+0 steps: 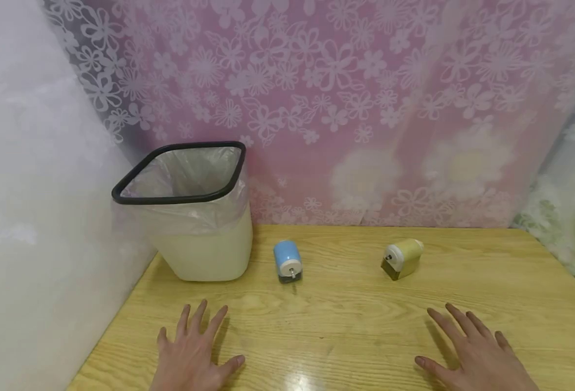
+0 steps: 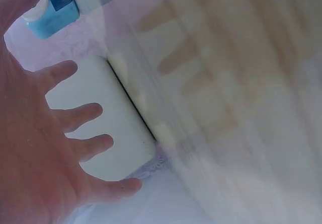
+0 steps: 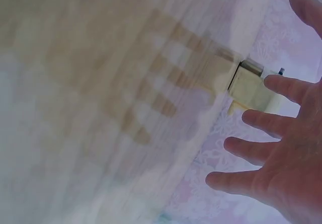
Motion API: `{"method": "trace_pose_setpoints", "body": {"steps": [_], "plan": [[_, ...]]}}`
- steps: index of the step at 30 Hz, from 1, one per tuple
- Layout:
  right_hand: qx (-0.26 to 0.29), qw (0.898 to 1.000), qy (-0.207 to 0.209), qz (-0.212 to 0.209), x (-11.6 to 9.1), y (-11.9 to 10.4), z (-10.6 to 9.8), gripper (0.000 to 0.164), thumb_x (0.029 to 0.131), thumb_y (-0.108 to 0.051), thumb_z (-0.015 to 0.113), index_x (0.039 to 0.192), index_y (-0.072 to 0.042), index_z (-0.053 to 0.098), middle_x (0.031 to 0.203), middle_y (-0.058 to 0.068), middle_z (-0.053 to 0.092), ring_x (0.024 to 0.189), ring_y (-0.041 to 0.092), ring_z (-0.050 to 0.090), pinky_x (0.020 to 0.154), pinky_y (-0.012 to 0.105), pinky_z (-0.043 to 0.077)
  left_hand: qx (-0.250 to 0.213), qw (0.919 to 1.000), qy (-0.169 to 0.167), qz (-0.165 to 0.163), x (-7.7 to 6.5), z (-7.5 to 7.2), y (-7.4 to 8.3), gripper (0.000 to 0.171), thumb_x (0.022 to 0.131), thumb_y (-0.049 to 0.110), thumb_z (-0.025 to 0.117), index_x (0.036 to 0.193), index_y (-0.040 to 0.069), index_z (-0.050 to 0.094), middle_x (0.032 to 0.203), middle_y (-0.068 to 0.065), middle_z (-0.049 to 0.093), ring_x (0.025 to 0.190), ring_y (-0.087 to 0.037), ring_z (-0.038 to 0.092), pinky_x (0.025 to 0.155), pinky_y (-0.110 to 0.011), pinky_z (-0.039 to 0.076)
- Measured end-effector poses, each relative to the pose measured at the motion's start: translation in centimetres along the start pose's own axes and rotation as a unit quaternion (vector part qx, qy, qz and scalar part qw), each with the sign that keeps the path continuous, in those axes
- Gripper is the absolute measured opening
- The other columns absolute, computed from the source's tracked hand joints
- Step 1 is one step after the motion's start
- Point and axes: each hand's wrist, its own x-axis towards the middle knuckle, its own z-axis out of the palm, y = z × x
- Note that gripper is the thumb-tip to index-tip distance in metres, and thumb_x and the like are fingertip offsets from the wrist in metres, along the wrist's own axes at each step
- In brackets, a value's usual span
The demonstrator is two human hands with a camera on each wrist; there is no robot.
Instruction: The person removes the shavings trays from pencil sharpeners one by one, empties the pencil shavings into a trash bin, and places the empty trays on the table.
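Observation:
My left hand (image 1: pixel 189 350) is spread over the front left of the wooden table, holding nothing. A small blue rounded device (image 1: pixel 286 253), with a white end, a metal stub and a dark base, stands ahead and to its right. My right hand (image 1: pixel 478 350), also spread and bare, is over the front right. Beyond its fingertips sits a similar yellow device (image 1: pixel 407 257), its white end turned to the left. The right wrist view has this yellow device (image 3: pixel 250 89) partly behind the fingers. Both hands are apart from the devices.
At the back left stands a cream waste bin (image 1: pixel 204 255) with a black rim (image 1: pixel 180 200) and a clear plastic liner. Pink flowered cloth (image 1: pixel 317 108) hangs behind the table (image 1: pixel 346 320). Pale sheeting (image 1: pixel 38 217) closes the left side, with a flowered sheet (image 1: pixel 571 201) at right.

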Motion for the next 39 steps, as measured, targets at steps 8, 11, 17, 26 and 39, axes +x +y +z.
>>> {"method": "trace_pose_setpoints", "body": {"steps": [8,11,17,26,39], "plan": [[0.022,0.998,0.02,-0.052,0.1,-1.5,-0.8,0.088,0.085,-0.074,0.065,0.155,-0.024,0.044,0.155,0.02,0.046,0.133,0.053,0.048,0.087,0.08,0.039,0.005,0.9965,0.066,0.051,1.1,0.0,0.9,0.093,0.075,0.086,0.061,0.151,0.032,0.05,0.155,-0.015,0.049,0.142,-0.048,0.044,0.094,-0.083,0.037],[0.027,0.995,0.039,-0.087,0.8,-2.2,-1.2,0.087,0.084,-0.07,0.07,0.154,-0.024,0.045,0.154,0.019,0.047,0.132,0.051,0.051,0.086,0.078,0.041,0.003,0.996,0.06,0.066,1.7,-0.1,1.3,0.093,0.076,0.084,0.062,0.152,0.032,0.049,0.156,-0.015,0.048,0.143,-0.048,0.043,0.094,-0.083,0.037],[0.041,0.988,0.051,-0.143,2.3,-3.8,-2.0,0.085,0.083,-0.069,0.071,0.152,-0.024,0.048,0.155,0.018,0.047,0.133,0.051,0.052,0.089,0.078,0.043,-0.008,0.9948,0.039,0.094,3.3,-0.5,2.4,0.092,0.078,0.084,0.059,0.154,0.033,0.045,0.159,-0.014,0.043,0.145,-0.047,0.04,0.097,-0.082,0.037],[0.091,0.977,0.028,-0.189,3.9,-6.1,-2.0,0.082,0.089,-0.068,0.065,0.152,-0.019,0.049,0.157,0.02,0.044,0.136,0.049,0.05,0.096,0.068,0.048,-0.018,0.9908,0.035,0.129,5.5,-1.2,3.5,0.091,0.081,0.078,0.062,0.156,0.032,0.041,0.16,-0.013,0.04,0.147,-0.045,0.038,0.1,-0.077,0.038],[0.101,0.973,-0.005,-0.207,5.4,-7.7,-1.4,0.083,0.089,-0.069,0.064,0.151,-0.015,0.05,0.157,0.021,0.044,0.134,0.05,0.052,0.095,0.064,0.052,-0.09,0.9778,0.034,0.186,8.1,-1.5,5.1,0.078,0.092,0.053,0.07,0.158,0.027,0.038,0.161,-0.016,0.039,0.143,-0.043,0.045,0.106,-0.065,0.044]]}}
